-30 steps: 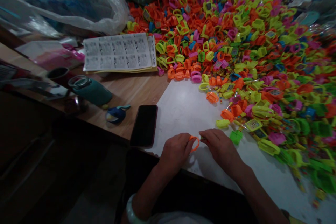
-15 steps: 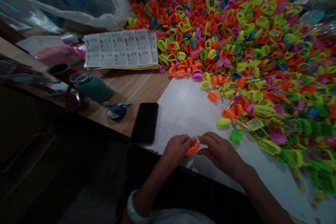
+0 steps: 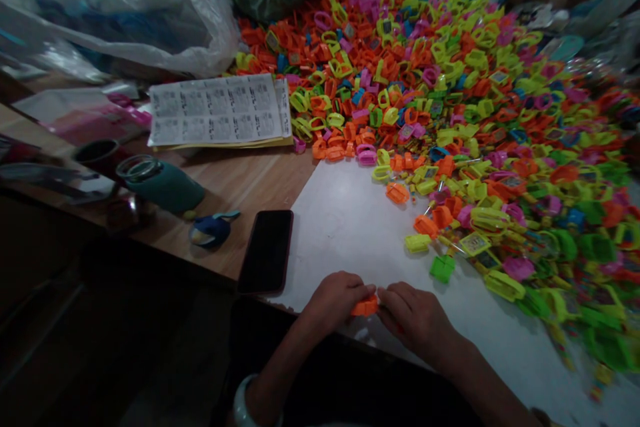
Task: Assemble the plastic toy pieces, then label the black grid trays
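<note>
My left hand (image 3: 336,300) grips a small orange plastic toy piece (image 3: 365,305) near the front edge of the table, thumb on top. Close against the piece's right end are the bent, closed fingers of my right hand (image 3: 413,317); whatever they pinch is hidden. Both hands are over the white sheet (image 3: 340,227). Just beyond my right hand lie a bright green piece (image 3: 443,268) and a yellow piece (image 3: 417,243).
A big heap of colourful plastic toy pieces (image 3: 400,93) covers the back and right. Left of my hands are a black phone (image 3: 267,250), a blue trinket (image 3: 210,231), a teal bottle (image 3: 170,185), printed sticker sheets (image 3: 215,110) and a plastic bag (image 3: 210,27).
My right fingertips have come in against the orange toy piece, where a small gap showed before. The whole view has shifted, so the table things appear lower and further left.
</note>
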Demonstrator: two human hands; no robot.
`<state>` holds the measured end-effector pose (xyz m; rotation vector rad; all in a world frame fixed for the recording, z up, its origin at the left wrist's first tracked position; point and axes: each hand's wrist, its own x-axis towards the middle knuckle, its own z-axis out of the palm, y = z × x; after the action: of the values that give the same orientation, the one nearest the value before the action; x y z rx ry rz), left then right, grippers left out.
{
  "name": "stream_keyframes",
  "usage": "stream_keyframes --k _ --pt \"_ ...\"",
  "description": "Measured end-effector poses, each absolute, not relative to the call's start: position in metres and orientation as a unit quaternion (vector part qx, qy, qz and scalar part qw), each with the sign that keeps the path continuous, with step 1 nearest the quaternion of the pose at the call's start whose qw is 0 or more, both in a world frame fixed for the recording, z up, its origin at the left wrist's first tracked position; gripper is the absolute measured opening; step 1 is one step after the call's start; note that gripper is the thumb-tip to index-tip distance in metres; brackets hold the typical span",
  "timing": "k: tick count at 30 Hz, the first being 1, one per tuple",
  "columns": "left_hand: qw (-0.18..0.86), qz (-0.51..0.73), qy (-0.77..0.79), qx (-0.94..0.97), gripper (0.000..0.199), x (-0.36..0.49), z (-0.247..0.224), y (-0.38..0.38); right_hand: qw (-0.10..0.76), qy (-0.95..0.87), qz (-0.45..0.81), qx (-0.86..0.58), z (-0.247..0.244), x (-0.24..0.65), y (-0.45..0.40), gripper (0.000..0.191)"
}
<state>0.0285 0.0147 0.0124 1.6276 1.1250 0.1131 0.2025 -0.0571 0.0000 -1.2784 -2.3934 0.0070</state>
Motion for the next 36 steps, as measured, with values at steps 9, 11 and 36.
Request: stream_keyframes --k 9,11,36 --pt "0.472 0.024 0.460 0.752 0.040 0.034 0.019 0.016 0.222 -0.855 -0.046 -0.466 0.000 0.201 -0.060 0.007" --pt "0.456 0.002 0.460 0.762 0.040 0.034 0.020 0.018 0.212 -0.857 -0.047 -0.468 0.000 0.200 -0.058 0.008" --pt "0.416 -0.011 0.461 0.784 0.044 0.047 0.016 0.025 0.189 -0.838 -0.109 -0.500 -0.013 0.206 -0.056 0.012"
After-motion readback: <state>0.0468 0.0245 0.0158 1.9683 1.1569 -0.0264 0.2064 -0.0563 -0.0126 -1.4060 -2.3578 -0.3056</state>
